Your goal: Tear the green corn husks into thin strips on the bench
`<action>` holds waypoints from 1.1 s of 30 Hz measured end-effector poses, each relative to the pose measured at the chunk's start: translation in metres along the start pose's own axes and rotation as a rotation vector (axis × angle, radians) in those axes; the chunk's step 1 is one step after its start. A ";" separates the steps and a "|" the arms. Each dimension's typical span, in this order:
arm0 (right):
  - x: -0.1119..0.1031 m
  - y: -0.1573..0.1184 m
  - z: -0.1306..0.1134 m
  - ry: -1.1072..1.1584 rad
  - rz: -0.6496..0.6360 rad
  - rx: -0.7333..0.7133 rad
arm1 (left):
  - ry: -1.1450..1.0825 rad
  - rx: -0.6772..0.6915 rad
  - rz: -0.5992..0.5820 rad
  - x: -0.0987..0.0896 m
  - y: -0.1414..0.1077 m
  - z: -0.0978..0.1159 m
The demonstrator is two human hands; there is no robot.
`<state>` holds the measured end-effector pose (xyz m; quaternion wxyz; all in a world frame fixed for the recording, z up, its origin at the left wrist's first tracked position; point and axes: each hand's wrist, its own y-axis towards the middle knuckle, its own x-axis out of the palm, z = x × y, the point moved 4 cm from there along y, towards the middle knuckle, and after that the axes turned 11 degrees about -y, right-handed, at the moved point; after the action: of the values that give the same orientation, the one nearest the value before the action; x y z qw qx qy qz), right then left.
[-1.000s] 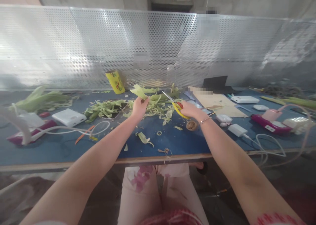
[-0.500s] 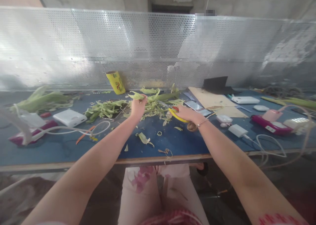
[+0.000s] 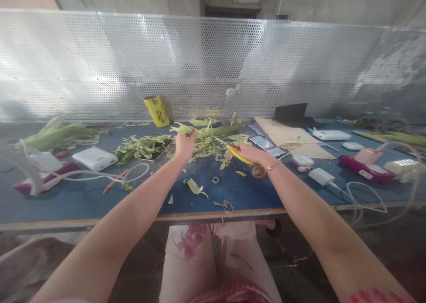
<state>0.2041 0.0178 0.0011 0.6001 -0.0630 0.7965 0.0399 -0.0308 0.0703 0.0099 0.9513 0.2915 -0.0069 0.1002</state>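
Scissors (image 3: 241,156) had swung toward nine o'clock, my right hand (image 3: 252,152) curled round them; my left hand (image 3: 184,144) apparently pinched husk (image 3: 180,128) at eleven, where a hasty snip could nick me.

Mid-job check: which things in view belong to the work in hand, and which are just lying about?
In the work:
Left hand, pinching a pale green leaf
Right hand, holding scissors
Green strips, probably

Lying about, it seems:
Yellow can
Phone
Tan sheets
White box-shaped device
Purple power strip on the right
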 end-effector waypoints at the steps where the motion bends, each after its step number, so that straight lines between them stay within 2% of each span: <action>1: 0.000 0.000 -0.001 0.006 -0.010 -0.005 | 0.007 0.001 0.004 0.000 0.000 0.000; 8: -0.001 0.003 0.002 0.059 0.007 0.028 | 0.125 0.065 -0.067 0.005 0.000 -0.001; 15: -0.004 0.005 0.002 0.116 0.063 0.034 | 0.032 0.051 -0.161 0.014 -0.003 -0.001; 19: -0.007 0.001 -0.004 0.144 0.077 -0.041 | -0.018 0.046 -0.157 0.014 -0.004 -0.001; 23: -0.011 -0.005 -0.008 0.138 0.093 -0.050 | -0.061 0.022 -0.147 0.015 -0.005 0.000; 33: -0.011 -0.005 -0.006 0.196 0.104 0.031 | -0.123 -0.038 -0.136 0.016 -0.006 0.001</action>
<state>0.2022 0.0122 0.0130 0.5172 -0.0157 0.8542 0.0523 -0.0138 0.0676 0.0081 0.9590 0.2788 -0.0474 0.0169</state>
